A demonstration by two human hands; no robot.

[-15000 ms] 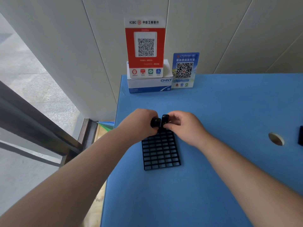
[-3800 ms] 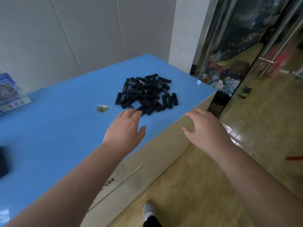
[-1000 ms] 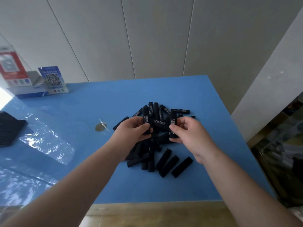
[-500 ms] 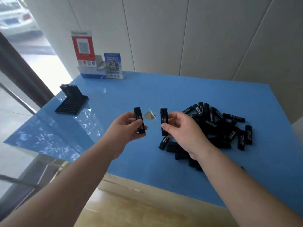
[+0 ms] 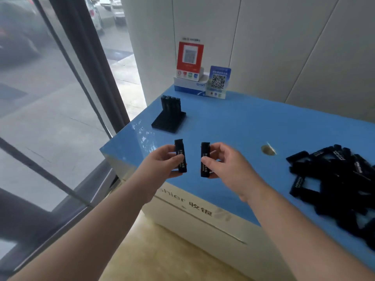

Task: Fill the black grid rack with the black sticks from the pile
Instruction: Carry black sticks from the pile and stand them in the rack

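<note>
Blue tabletop [image 5: 253,126] beside a large window, pale wall panels behind. Left hand [image 5: 162,161] grips one black stick [image 5: 180,156] upright; right hand [image 5: 225,161] pinches a second stick [image 5: 205,160], also upright, fingers curled round each. Pile of sticks [image 5: 341,179] lies at right, near edge. Black grid rack [image 5: 169,120] sits far left, a row of sticks standing along its far side. Step in hand: carrying two sticks toward the rack. Next move calls for aligning each stick over a vacant cell and pressing it down.
</note>
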